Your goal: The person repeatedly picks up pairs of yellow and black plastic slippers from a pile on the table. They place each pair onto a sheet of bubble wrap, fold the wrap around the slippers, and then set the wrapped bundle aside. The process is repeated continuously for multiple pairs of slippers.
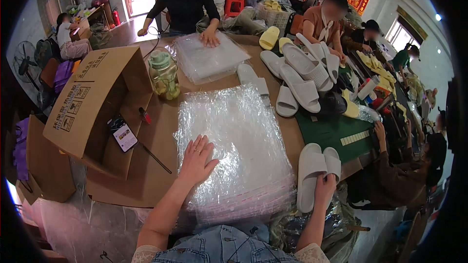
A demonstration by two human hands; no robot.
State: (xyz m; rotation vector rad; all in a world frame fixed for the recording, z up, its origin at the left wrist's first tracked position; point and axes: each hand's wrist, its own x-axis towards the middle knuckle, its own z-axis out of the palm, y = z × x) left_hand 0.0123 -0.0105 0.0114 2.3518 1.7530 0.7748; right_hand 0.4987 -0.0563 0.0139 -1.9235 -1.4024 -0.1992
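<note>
My left hand point(196, 161) lies flat, fingers spread, on a thick stack of clear plastic bags point(239, 131) in front of me. A ring shows on one finger. To the right of the stack, my right hand point(324, 188) grips a pair of pale grey slippers point(309, 168), its fingers tucked partly out of sight in the nearer end of the right slipper. The pair points away from me, side by side, just off the table's near right edge. Beyond the bags lies a pile of more grey slippers point(298, 87).
An open cardboard box point(78, 102) stands left, with a phone point(125, 138) by its opening. Behind are a lidded jar point(165, 75) and another bag stack point(209, 61), under a co-worker's hand point(209, 36). A green mat point(321, 134) lies right; several people work beyond.
</note>
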